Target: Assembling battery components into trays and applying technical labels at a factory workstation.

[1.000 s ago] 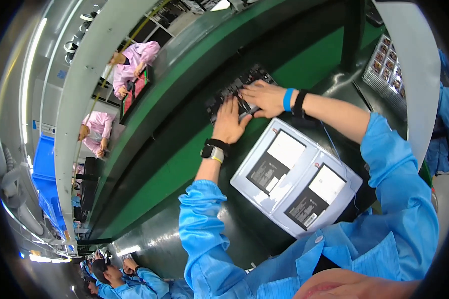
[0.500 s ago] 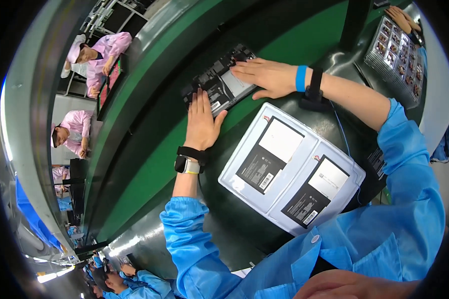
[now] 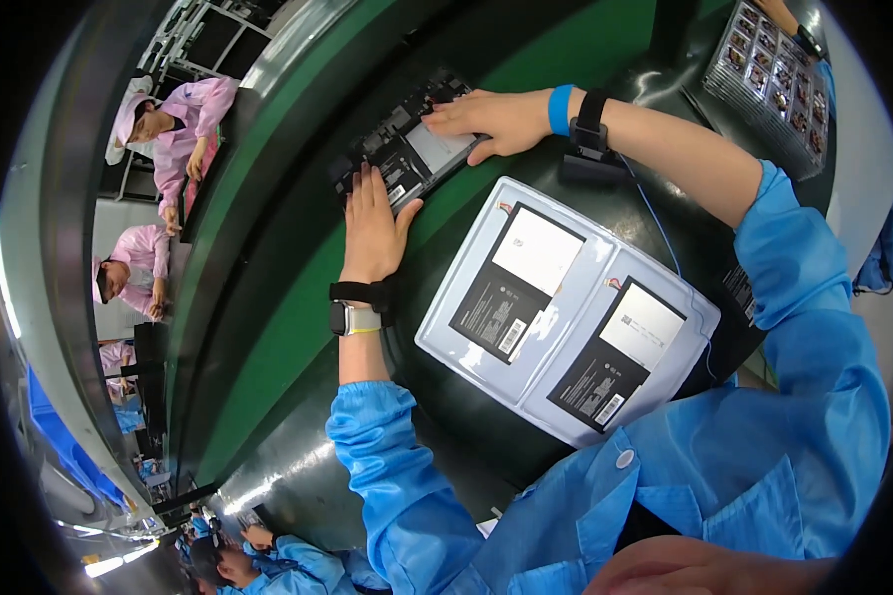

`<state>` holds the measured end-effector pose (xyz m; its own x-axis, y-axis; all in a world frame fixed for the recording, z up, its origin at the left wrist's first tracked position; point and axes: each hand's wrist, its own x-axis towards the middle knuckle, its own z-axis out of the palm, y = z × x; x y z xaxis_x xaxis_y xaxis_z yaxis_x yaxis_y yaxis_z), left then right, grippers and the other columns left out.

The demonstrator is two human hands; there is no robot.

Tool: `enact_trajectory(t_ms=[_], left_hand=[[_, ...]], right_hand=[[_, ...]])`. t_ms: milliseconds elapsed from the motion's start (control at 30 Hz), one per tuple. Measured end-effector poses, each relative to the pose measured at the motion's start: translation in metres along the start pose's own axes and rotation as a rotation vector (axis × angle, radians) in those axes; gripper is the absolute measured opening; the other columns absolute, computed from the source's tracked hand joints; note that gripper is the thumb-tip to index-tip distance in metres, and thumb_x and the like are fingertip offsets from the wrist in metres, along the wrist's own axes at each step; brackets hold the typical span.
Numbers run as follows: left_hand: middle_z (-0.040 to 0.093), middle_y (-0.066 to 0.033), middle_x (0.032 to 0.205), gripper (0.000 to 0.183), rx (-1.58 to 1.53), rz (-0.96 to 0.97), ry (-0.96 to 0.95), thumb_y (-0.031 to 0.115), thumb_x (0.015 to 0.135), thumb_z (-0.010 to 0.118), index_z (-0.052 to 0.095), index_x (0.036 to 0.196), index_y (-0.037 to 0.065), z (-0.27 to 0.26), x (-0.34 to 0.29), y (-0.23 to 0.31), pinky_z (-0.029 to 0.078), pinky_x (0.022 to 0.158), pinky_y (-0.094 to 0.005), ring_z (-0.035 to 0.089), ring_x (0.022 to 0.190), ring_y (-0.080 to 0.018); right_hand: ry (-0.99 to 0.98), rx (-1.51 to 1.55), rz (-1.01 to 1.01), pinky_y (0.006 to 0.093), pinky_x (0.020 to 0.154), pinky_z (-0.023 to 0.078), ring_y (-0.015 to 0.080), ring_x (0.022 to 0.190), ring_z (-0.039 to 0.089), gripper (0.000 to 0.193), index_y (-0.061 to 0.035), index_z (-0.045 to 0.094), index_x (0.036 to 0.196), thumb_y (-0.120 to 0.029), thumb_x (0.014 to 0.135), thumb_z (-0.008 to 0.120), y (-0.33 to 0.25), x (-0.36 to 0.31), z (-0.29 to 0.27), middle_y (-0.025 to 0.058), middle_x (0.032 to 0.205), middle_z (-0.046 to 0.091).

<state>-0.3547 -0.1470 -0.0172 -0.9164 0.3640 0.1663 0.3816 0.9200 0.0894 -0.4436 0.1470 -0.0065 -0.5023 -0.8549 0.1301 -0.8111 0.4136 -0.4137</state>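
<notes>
On the green belt lies an opened laptop base point(image 3: 397, 169), dark, with a black and white battery pack point(image 3: 439, 149) set in it. My left hand point(image 3: 372, 226) rests its outstretched fingertips on the near left end of the base, thumb apart. Across the battery's white part and the right end of the base, my right hand point(image 3: 491, 121) lies flat, fingers extended and covering some of it. Close below is a pale tray point(image 3: 466, 385) with two compartments. It holds one battery point(image 3: 516, 283) on the left and another battery point(image 3: 620, 352) on the right, each with a short coloured lead.
A stack of clear trays point(image 3: 769, 84) with small parts stands at the far right, a person's hand beside it. A blue cord point(image 3: 655, 203) runs from my right wrist past the tray. Co-workers in pink point(image 3: 184, 129) sit across the belt; others in blue are at lower left.
Both hands and the laptop base now appear farther left and slightly higher, and the tray with its batteries has shifted likewise in view. Both hands stay on the base.
</notes>
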Motion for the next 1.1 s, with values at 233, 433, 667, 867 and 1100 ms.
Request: enact_trajectory(t_ms=[233, 433, 667, 867, 1100], left_hand=[[0.025, -0.0329, 0.161, 0.095, -0.138, -0.195, -0.012, 0.052, 0.094, 0.065, 0.027, 0.152, -0.013, -0.012, -0.02, -0.001, 0.018, 0.125, -0.047, 0.019, 0.153, -0.0429], [0.036, -0.0341, 0.156, 0.098, -0.498, -0.524, 0.011, 0.049, 0.095, 0.067, 0.019, 0.157, -0.008, -0.033, -0.073, -0.011, 0.03, 0.121, -0.0421, 0.034, 0.148, -0.0408], [0.037, -0.0316, 0.157, 0.093, -0.912, -0.745, 0.157, 0.041, 0.096, 0.068, 0.018, 0.157, -0.008, -0.034, -0.11, -0.002, 0.03, 0.119, -0.0391, 0.038, 0.147, -0.0348], [0.042, -0.0264, 0.156, 0.084, -0.533, -0.697, 0.217, 0.037, 0.097, 0.068, 0.025, 0.157, -0.004, -0.05, -0.126, -0.011, 0.033, 0.117, -0.0387, 0.04, 0.146, -0.033], [0.064, -0.0218, 0.135, 0.062, -0.414, -0.258, 0.031, 0.035, 0.092, 0.075, 0.057, 0.138, -0.002, -0.053, -0.131, 0.086, 0.048, 0.103, -0.0385, 0.062, 0.122, -0.0345]], right_hand=[[0.245, 0.003, 0.062, 0.0464, 0.123, 0.027, 0.0391, 0.15, 0.029, 0.059, -0.0029, 0.053, 0.142, -0.021, 0.088, 0.067, -0.01, -0.009, -0.008, 0.022, 0.158, 0.039], [0.27, 0.236, 0.412, 0.0492, 0.103, 0.046, 0.0472, 0.118, 0.059, 0.056, 0.0059, 0.056, 0.129, -0.036, 0.093, 0.066, -0.007, -0.026, -0.008, 0.0297, 0.124, 0.063], [0.158, 0.293, 0.51, 0.0458, 0.117, 0.035, 0.046, 0.139, 0.043, 0.08, 0.0031, 0.026, 0.157, -0.037, 0.096, 0.06, -0.048, 0.016, 0.023, 0.0319, 0.15, 0.044], [0.309, 0.142, 0.385, 0.0542, 0.114, 0.036, 0.044, 0.138, 0.045, 0.066, -0.0038, 0.045, 0.147, -0.041, 0.095, 0.061, -0.053, 0.018, 0.013, 0.0288, 0.147, 0.048], [0.315, 0.215, 0.117, 0.0423, 0.109, 0.045, 0.0374, 0.128, 0.058, 0.055, 0.0018, 0.051, 0.142, -0.035, 0.102, 0.059, -0.138, -0.05, -0.066, 0.0221, 0.137, 0.062]])
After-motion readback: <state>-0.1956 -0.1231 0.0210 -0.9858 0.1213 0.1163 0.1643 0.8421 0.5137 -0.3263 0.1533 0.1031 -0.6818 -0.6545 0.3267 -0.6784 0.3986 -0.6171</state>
